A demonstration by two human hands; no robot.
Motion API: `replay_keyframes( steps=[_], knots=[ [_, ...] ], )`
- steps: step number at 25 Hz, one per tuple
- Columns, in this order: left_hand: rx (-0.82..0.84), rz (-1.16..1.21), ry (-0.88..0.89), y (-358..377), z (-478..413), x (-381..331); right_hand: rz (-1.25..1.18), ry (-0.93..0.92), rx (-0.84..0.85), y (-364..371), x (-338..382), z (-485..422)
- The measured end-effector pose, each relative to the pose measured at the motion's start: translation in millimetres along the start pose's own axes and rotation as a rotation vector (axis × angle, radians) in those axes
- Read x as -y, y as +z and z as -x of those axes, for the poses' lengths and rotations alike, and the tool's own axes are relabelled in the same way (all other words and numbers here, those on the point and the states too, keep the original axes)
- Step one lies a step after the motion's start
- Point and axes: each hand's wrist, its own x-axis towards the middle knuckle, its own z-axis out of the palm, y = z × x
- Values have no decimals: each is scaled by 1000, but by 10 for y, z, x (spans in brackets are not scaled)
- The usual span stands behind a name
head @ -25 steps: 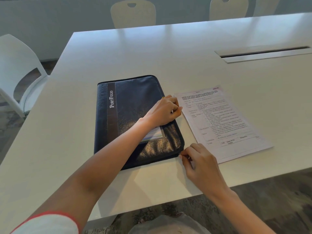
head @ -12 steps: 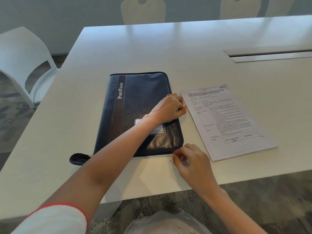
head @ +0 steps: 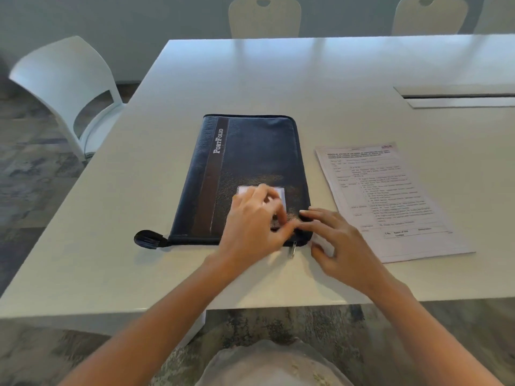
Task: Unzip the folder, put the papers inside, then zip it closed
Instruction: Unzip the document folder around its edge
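Observation:
A dark blue zip folder (head: 250,151) marked "PortFolio" lies shut on the white table (head: 278,76). Its metal zipper pull (head: 292,249) hangs free at the near edge, close to the near right corner. My left hand (head: 255,227) rests flat on the folder's near right part, partly covering the label window (head: 280,192). My right hand (head: 338,242) lies at the near right corner, fingertips touching the folder's edge just right of the pull. A printed sheet of paper (head: 390,199) lies flat on the table right of the folder.
The folder's strap end (head: 147,239) sticks out at its near left corner. A cable slot (head: 459,97) is set into the table at far right. A white chair (head: 69,87) stands at the left, and two chair backs (head: 264,18) rise behind the far edge.
My left hand slid from the folder's right edge down toward its near right corner. My right hand's fingers uncurled and spread over that corner. The zipper pull now shows between the hands.

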Motion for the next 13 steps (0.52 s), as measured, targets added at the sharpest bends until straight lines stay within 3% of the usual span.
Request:
replay_keyframes(
  steps=[8, 13],
  knots=[
    [2, -218, -199, 109, 531, -377, 49, -189, -48, 55, -121, -27],
    [-61, -179, -302, 156, 527, -471, 46, -184, -124, 104, -101, -12]
  ],
)
